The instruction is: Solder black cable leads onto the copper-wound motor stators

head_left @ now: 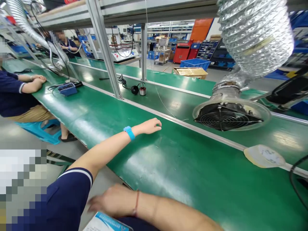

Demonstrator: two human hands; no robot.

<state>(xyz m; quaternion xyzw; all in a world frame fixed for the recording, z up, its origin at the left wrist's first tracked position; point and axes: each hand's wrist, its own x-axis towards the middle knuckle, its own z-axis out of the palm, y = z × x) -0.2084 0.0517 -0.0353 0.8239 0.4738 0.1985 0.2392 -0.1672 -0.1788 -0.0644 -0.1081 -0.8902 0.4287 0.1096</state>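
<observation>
My left hand (151,126), with a blue wristband (129,132) at the wrist, reaches out over the green bench top (154,179). Its fingers are loosely bent, thumb and forefinger a little apart, and I see nothing between them. Whether it touches the surface I cannot tell. Close to my body, my right hand (114,201) is smeared by motion, with a thin red bracelet (136,202) on the wrist. Just below it hangs a blue and white badge (108,223). Nothing shows in the right hand, but its fingers are too blurred to read.
A foil duct (255,35) ends in a fan with a round guard (222,118) above the bench at right. A metal post (104,48) rises beyond my left arm. A translucent disc-like piece (264,156) lies by the rail. Another person's forearms (33,84) rest at left.
</observation>
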